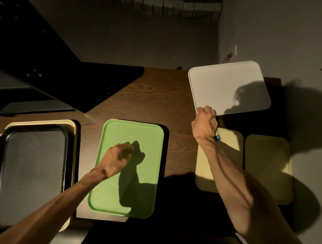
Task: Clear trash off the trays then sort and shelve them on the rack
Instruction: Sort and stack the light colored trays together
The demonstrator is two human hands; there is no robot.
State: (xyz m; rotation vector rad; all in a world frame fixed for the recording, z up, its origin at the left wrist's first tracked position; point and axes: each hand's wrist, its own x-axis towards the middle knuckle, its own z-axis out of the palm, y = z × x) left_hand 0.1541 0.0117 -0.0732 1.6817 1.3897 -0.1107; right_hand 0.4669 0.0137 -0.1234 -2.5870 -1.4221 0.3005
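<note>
My left hand (119, 157) hovers loosely curled over the flat green plastic tray (127, 168), seemingly holding nothing. Right of that tray and farther off, my right hand (205, 122) pinches the white rectangular tray's (227, 85) near corner, tilted above the wooden bench (158, 101); I should steady it with a firmer grip.

The right hand (205, 122) is raised forward, and its fingers (209, 112) pinch something. The left hand (117, 160) hangs lower with loosely curled fingers.
</note>
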